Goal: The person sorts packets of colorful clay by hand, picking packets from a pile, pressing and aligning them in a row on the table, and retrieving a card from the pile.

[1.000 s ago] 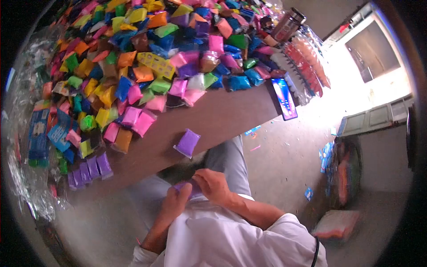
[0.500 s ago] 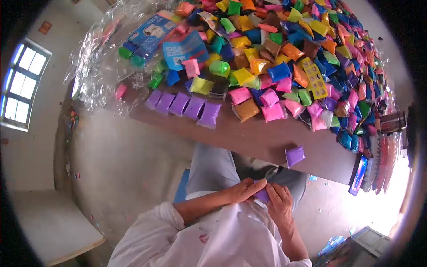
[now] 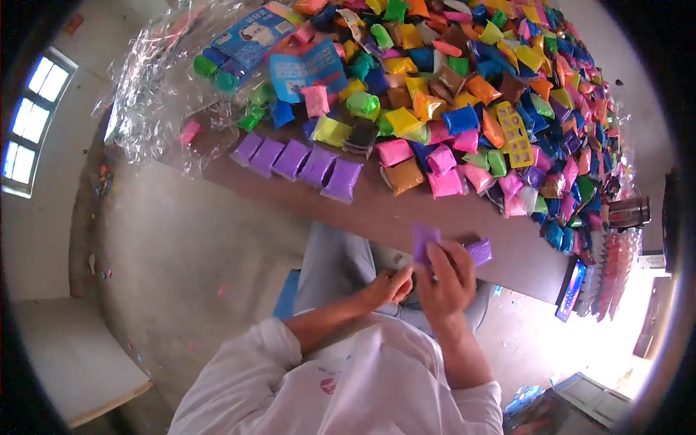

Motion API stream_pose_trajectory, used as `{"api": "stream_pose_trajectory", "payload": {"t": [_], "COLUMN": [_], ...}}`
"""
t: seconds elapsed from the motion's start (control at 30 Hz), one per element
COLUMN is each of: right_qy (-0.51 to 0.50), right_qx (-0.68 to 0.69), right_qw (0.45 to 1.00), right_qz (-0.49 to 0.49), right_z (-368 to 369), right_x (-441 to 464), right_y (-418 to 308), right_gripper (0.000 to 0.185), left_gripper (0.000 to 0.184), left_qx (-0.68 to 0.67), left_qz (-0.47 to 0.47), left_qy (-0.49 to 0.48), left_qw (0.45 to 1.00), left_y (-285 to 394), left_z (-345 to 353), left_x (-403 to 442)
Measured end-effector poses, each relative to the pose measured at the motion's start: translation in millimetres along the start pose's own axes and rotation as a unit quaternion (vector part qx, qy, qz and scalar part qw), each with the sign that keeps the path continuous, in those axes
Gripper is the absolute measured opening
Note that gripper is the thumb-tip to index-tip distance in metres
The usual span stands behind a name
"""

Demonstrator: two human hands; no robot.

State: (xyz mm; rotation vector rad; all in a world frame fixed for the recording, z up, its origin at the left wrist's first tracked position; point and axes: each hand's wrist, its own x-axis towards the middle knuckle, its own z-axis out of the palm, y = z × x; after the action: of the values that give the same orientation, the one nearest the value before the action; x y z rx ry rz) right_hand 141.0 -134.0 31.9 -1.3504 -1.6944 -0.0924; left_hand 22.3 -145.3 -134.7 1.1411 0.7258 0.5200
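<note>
My right hand (image 3: 447,279) is raised near the table's front edge, its thumb and fingers closed on a small purple packet (image 3: 425,243), slightly blurred. Beside it, partly hidden behind those fingers, another purple packet (image 3: 479,251) lies at the table edge. Over my lap, my left hand (image 3: 388,287) is curled closed, with nothing showing in it. Farther left on the brown table (image 3: 377,217), several purple packets (image 3: 292,159) form a slanting row.
A big heap of coloured packets (image 3: 464,119) covers the table's far side. Clear plastic wrap (image 3: 156,94) and blue printed bags (image 3: 308,69) lie at the left. A yellow blister-like strip (image 3: 515,134) rests on the heap. A phone (image 3: 571,290) sits at the right corner.
The purple packet, which was between both hands at my lap, has gone up toward the table in my right hand. My left hand has come off it and stays low.
</note>
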Motion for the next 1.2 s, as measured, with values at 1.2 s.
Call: {"api": "stream_pose_trajectory", "payload": {"t": [1.2], "right_qy": [-0.21], "right_qx": [0.007], "right_qw": [0.977], "right_qz": [-0.041], "right_z": [82], "right_x": [69], "right_y": [39], "right_gripper": [0.044], "left_gripper": [0.046], "left_qx": [-0.18], "left_qz": [-0.147], "left_qy": [0.1], "left_qw": [0.967], "left_y": [-20], "left_z": [-17], "left_x": [16]}}
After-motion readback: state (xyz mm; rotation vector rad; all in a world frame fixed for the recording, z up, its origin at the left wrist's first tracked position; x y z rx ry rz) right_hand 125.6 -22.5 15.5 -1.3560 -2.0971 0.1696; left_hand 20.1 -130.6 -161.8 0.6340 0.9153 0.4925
